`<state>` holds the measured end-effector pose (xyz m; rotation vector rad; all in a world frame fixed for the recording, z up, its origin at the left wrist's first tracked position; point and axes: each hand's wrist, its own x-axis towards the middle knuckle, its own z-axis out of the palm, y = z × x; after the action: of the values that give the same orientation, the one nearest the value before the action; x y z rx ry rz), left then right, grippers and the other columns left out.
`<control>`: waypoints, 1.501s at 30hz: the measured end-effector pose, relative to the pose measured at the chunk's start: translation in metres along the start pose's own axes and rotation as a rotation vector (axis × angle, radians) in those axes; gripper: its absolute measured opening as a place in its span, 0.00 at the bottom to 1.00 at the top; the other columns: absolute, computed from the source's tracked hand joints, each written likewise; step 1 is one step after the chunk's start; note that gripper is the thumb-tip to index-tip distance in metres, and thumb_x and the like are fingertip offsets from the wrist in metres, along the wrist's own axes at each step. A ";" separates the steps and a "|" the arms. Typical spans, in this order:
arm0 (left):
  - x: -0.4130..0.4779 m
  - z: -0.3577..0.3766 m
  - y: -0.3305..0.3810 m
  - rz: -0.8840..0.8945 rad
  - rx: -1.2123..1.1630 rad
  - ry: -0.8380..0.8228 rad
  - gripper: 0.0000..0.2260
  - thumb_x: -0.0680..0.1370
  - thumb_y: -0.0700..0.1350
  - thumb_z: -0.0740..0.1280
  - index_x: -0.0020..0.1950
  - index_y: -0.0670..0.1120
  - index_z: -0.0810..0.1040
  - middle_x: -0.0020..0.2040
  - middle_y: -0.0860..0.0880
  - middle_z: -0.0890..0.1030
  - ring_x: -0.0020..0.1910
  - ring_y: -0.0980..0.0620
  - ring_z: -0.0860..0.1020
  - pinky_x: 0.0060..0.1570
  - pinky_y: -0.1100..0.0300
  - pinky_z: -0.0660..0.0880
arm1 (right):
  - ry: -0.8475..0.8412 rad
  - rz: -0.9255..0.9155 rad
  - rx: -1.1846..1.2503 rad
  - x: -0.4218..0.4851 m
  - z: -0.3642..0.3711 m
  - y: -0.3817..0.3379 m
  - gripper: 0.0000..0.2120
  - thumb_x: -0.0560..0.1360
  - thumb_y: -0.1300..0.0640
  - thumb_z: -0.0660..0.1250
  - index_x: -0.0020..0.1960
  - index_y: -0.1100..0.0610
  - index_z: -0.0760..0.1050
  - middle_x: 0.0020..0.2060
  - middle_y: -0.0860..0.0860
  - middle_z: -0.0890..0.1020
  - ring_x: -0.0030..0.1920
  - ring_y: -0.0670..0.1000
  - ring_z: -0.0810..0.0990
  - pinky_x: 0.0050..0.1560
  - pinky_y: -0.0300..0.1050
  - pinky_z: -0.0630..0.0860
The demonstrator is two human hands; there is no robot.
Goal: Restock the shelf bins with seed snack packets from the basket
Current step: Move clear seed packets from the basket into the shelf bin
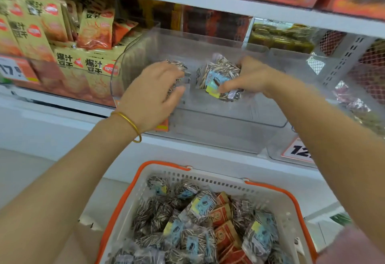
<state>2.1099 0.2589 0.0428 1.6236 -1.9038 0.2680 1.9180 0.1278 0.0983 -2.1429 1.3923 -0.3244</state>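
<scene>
Both hands are reaching into a clear plastic bin [193,43] on the middle shelf [208,145].

Left hand [154,95]: back towards the camera, fingers curled down over a seed packet [178,68] at the left of the bin. It is grasping that packet, most of which is hidden under the fingers. A gold bangle [130,123] sits on the wrist.

Right hand [251,75]: fingers and thumb are closed on a labelled packet [217,77] of striped seeds with a blue and yellow sticker, held inside the bin just right of the other packet. Whether it rests on the bin floor cannot be determined.

Stock: a white basket [210,181] with orange trim sits below the shelf, between the forearms. It holds a heap of loose packets [200,204] of the same seeds, with several red packets [223,218] among them at centre right.

Surroundings: yellow snack bags [91,63] fill the neighbouring bin on the left. A price tag [299,151] is fixed to the shelf edge on the right, partly cut off by the right forearm.
</scene>
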 end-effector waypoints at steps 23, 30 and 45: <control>-0.010 0.023 -0.006 0.069 0.274 -0.014 0.19 0.76 0.49 0.53 0.48 0.49 0.85 0.54 0.46 0.82 0.60 0.44 0.77 0.59 0.53 0.63 | 0.080 -0.250 -0.568 0.098 0.076 0.012 0.36 0.71 0.50 0.69 0.73 0.58 0.58 0.72 0.56 0.61 0.70 0.60 0.60 0.70 0.52 0.61; -0.010 0.024 -0.006 0.040 0.248 -0.025 0.20 0.76 0.50 0.52 0.48 0.49 0.85 0.55 0.46 0.82 0.60 0.44 0.76 0.58 0.54 0.64 | 0.133 -0.254 -0.647 0.094 0.068 0.014 0.33 0.75 0.40 0.62 0.75 0.51 0.58 0.66 0.55 0.63 0.66 0.60 0.61 0.64 0.56 0.66; -0.009 0.024 -0.008 0.058 0.204 -0.005 0.20 0.77 0.51 0.53 0.50 0.46 0.83 0.53 0.47 0.82 0.58 0.44 0.77 0.54 0.53 0.73 | 0.076 -0.301 -0.673 0.084 0.061 0.010 0.40 0.73 0.44 0.68 0.76 0.57 0.52 0.71 0.55 0.61 0.70 0.59 0.61 0.66 0.56 0.64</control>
<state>2.1104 0.2514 0.0170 1.7013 -1.9829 0.4977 1.9763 0.0687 0.0352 -2.9270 1.3428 -0.0416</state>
